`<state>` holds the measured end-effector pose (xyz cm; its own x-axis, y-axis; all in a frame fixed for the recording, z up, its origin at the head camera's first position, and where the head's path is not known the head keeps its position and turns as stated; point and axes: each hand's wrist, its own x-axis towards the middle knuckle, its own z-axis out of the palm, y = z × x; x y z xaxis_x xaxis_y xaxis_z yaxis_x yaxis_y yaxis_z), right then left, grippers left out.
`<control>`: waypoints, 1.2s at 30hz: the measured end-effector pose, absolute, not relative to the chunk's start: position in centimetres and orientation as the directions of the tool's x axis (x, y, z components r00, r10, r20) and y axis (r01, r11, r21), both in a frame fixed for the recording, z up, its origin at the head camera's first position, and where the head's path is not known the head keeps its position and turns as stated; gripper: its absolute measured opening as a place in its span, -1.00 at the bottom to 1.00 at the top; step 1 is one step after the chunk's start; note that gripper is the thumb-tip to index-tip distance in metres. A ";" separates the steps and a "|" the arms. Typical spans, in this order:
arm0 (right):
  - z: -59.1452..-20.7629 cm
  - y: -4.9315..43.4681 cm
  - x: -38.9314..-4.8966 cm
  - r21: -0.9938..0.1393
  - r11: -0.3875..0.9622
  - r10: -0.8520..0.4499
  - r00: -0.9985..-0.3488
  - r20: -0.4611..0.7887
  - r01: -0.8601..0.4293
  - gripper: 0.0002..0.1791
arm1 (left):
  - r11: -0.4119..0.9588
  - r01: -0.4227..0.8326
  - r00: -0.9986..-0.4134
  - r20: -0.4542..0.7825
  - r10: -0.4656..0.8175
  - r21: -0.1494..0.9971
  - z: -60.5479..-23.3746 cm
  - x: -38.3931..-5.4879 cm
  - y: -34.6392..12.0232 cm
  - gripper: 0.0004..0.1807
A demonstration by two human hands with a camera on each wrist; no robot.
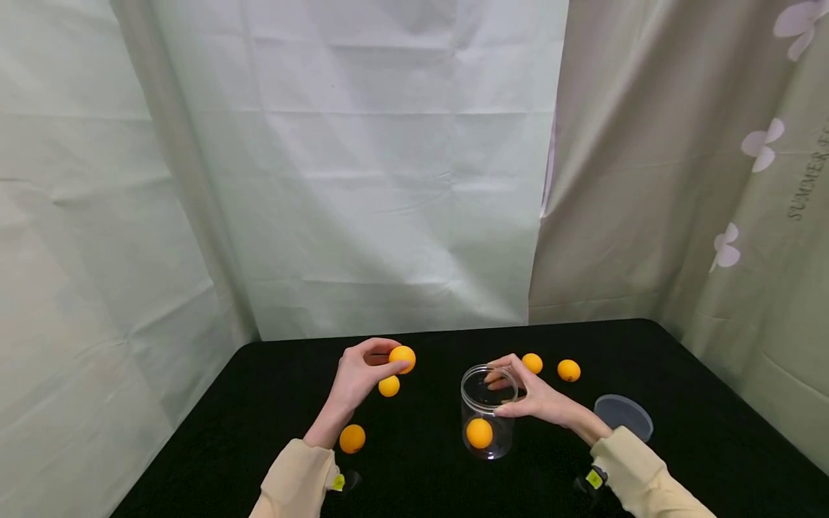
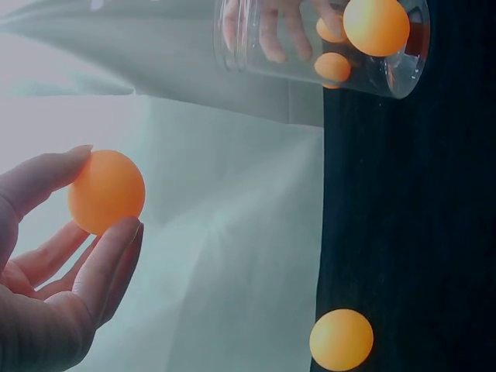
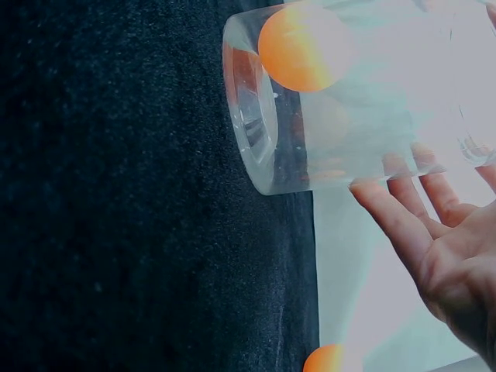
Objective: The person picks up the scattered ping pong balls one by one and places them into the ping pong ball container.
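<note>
My left hand (image 1: 352,375) pinches an orange ping-pong ball (image 1: 403,359) between thumb and fingertips, above the black table. In the left wrist view that same ball (image 2: 107,192) shows between thumb and fingers. To the right, a clear open jar (image 1: 488,410) stands about upright, with one orange ball (image 1: 479,433) at its bottom. Near the jar's rim my right hand (image 1: 527,396) grips its side, thumb in front and fingers behind. The right wrist view shows the fingers (image 3: 387,213) against the clear wall.
Two loose balls lie on the left, one farther back (image 1: 389,386) and one nearer (image 1: 352,439). Behind the right hand are two more, one beside the fingers (image 1: 532,362) and another (image 1: 569,370). A grey round lid (image 1: 624,416) lies right of the jar. Curtains (image 1: 388,180) hang behind the table.
</note>
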<state>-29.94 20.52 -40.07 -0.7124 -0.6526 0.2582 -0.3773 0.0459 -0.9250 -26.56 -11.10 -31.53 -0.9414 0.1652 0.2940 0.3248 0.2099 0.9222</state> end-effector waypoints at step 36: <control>-40.0 20.2 -29.9 -0.926 0.056 -0.641 -0.724 0.253 -0.373 -0.36 | 0.239 0.372 -0.926 0.341 0.161 0.897 -30.6 -26.3 -7.9 -0.66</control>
